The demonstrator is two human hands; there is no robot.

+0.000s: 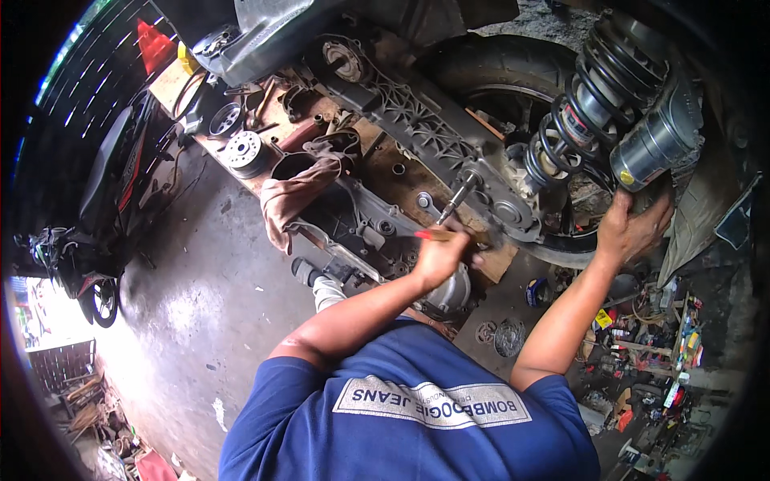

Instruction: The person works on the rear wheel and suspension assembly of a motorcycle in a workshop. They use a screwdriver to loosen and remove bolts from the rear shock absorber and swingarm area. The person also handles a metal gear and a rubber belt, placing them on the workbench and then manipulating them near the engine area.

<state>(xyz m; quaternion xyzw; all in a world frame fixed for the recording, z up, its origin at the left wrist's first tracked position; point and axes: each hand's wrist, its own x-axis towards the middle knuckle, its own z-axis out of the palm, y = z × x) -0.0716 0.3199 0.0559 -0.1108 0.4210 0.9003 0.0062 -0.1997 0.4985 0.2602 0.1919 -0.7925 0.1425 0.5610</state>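
My left hand (443, 258) is closed around a slim tool with a red-ended handle (431, 235); the hand partly hides the tool. It is beside a metal shaft (459, 197) that sticks out of the long grey engine casing (417, 132). My right hand (634, 228) is at the right edge of the wheel, just below the lower end of a silver ribbed cylinder (656, 144). Its fingers are partly hidden, and I cannot tell whether they grip anything. Left of the cylinder is a shock absorber (571, 124) with black coil springs. Behind the casing is a black tyre (513, 60).
An open metal casing (357, 220) lies near my left arm, a pinkish rag (293, 196) draped by it. Round metal parts (245, 151) are on the board at left. A ring spanner (425, 200) lies by the shaft. A motorcycle (108, 184) stands far left; small parts (642, 345) clutter the right.
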